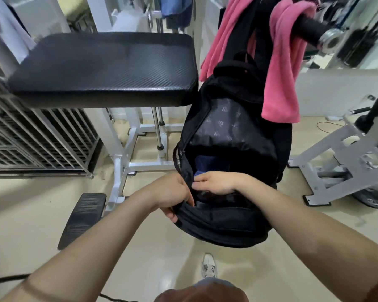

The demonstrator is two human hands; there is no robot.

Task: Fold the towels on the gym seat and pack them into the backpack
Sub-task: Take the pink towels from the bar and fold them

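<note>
blue towel (210, 163) already down inside the hanging backpack (234, 131), none on the seat (105, 66); left hand (175, 197) grip holds its rim, right hand (214, 182) pinches the mouth. pink towel (282, 62) looks unpacked, draped above.

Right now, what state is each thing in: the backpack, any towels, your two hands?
backpack, hanging, main compartment open.
blue cloth, inside the backpack, partly hidden.
pink towel, unfolded, draped over the bar.
left hand, grips the backpack's front edge.
right hand, fingers curled on the opening's rim.
</note>
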